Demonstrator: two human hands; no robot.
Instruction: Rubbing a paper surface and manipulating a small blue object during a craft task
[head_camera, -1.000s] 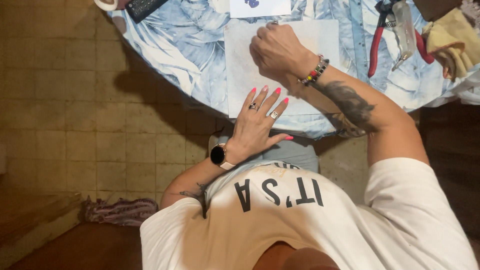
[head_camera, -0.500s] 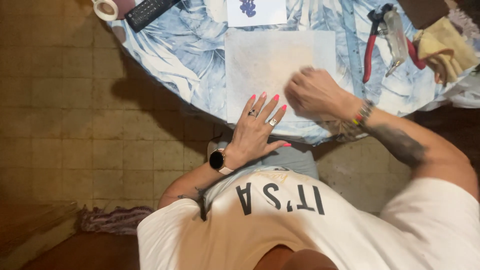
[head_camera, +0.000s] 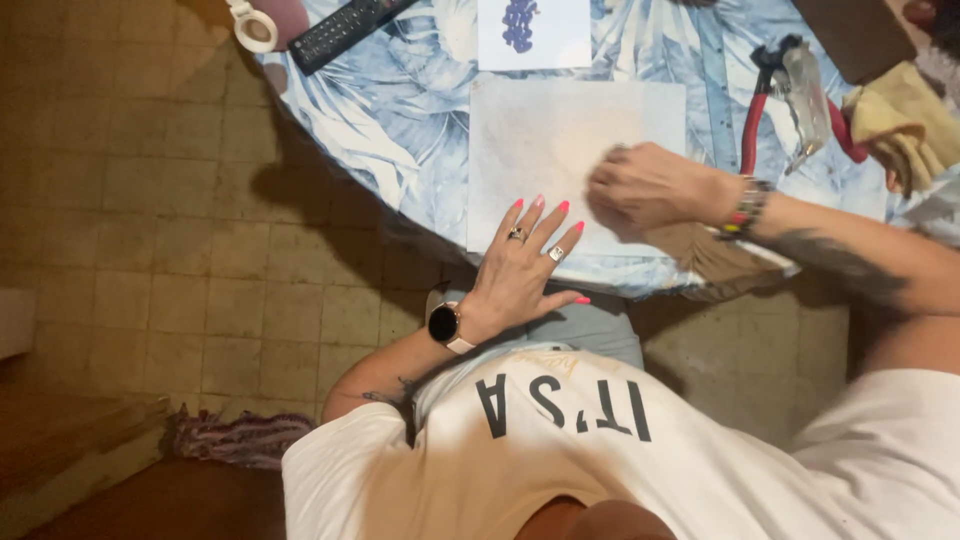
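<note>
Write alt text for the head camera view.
A left hand presses flat on a pale square sheet on a blue leaf-print tablecloth, while the right hand rubs the sheet. Red-handled pliers and a black remote control lie nearby.

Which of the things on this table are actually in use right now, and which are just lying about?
In use:
pale square sheet, pinned by the left hand
right hand, closed and rubbing on it

Lying about:
black remote control
white tape roll
red-handled pliers
small card with a purple print
yellow cloth
</note>
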